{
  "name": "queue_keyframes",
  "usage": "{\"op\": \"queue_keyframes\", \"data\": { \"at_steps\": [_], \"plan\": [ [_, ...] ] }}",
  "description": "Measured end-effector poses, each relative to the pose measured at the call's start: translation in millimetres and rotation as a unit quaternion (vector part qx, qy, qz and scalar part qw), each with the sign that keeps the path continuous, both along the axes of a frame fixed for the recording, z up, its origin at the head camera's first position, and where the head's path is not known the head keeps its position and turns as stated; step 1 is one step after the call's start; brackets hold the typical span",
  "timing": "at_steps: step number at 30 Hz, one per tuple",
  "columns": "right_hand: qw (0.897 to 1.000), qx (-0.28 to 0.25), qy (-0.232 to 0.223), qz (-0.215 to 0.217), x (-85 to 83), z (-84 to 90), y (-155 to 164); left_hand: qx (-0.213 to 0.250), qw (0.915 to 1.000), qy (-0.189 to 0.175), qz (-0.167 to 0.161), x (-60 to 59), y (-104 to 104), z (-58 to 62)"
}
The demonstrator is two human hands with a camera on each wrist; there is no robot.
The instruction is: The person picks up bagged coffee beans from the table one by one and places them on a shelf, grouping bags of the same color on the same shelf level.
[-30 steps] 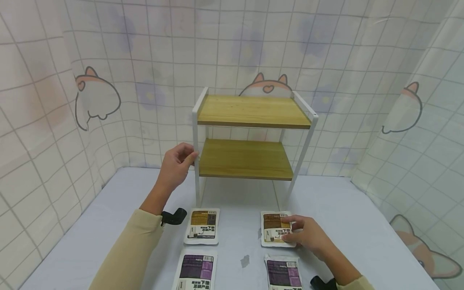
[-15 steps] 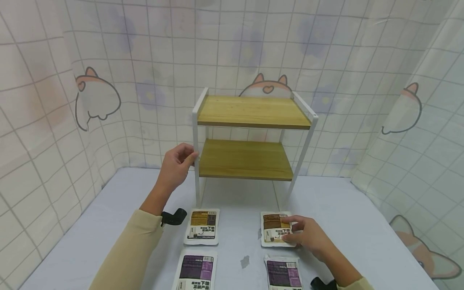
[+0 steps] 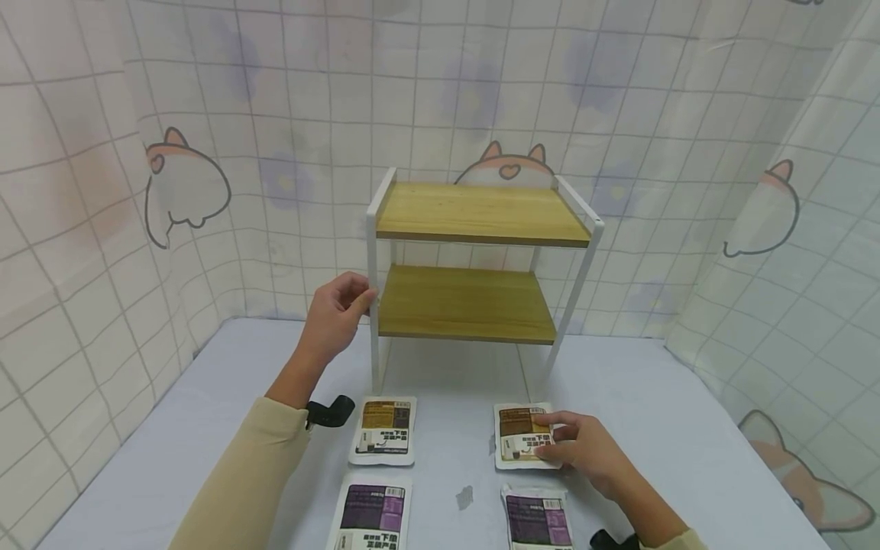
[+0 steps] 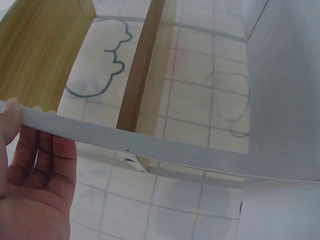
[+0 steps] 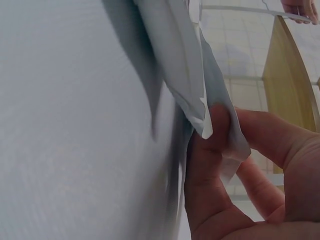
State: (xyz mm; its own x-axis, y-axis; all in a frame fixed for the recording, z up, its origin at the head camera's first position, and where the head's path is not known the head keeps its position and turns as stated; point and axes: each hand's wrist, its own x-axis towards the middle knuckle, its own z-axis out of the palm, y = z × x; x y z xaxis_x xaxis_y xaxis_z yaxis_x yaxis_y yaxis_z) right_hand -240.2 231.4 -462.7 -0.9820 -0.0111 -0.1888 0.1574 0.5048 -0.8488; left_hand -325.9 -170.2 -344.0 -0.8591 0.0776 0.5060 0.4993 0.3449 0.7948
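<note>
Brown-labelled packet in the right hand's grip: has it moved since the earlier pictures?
No, not visibly: measured against the grey patch on the table, the brown-labelled packet sits just where it did before.

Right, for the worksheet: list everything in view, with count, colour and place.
Shelf unit: 1, white frame with wood-coloured boards, centre back
Brown-label packets: 2, white edges, side by side before the shelf unit
Purple-label packets: 2, white edges, front, partly out of view
Patch: at least 1, grey, between the packets
Table: 1, whitish, beneath all these
Backdrop: count unclear, white with grey grid, behind and beside
Sleeves: 2, beige, forearms
Wrist-worn devices: 2, black, wrists
Left hand: 1, bare, gripping the shelf unit's left post
Right hand: 1, bare, pinching the brown-label packet on the right
</note>
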Motion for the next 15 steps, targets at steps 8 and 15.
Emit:
{"op": "queue_keyframes", "data": {
  "at_steps": [8,15],
  "plan": [
    [1.000,0.008,0.002,-0.004,-0.3,-1.2,1,-0.001,1.0000,-0.005,0.002,0.5,1,0.3],
    [1.000,0.002,0.008,0.003,1.8,-2.4,2,-0.011,0.9997,-0.016,0.011,15.2,7,13.7]
  ]
}}
